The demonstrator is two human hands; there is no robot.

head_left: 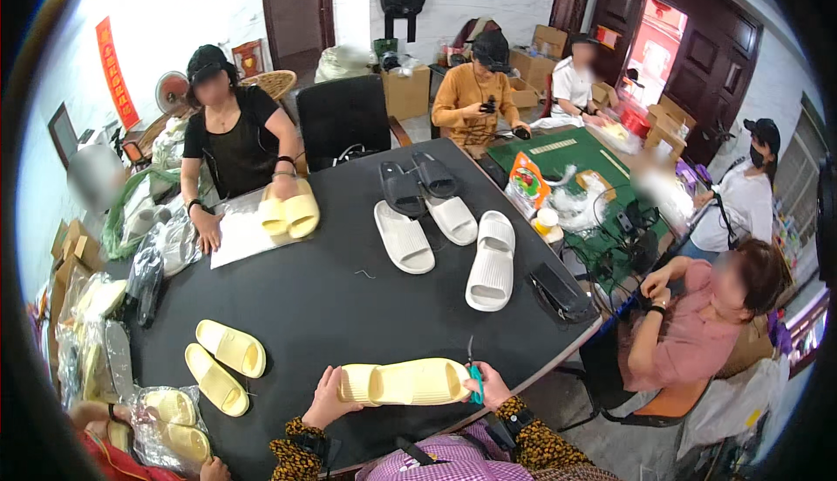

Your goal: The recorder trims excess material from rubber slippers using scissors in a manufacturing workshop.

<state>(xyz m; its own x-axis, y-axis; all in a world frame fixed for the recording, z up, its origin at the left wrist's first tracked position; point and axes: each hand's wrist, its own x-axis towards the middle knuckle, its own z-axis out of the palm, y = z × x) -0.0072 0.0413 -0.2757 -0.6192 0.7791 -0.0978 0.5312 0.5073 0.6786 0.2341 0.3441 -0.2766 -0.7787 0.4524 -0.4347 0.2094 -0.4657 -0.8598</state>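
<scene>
A pale yellow slide slipper (405, 382) lies crosswise in front of me, just over the table's near edge. My left hand (330, 401) grips its left end, the fingers wrapped round it. At the other end, my right hand (495, 387) is closed on teal-handled scissors (475, 383), whose thin dark blades point away from me. The right fingers are close against the slipper's right end; I cannot tell whether they also grip it.
The dark table (349, 281) bears a yellow slipper pair (228, 348), white slippers (490, 263), dark grey slippers (403, 189) and a black case (558, 292). Across it, a person presses a plastic bag (235, 235) beside yellow slippers (292, 211). Another handles bagged slippers (179, 420) at lower left.
</scene>
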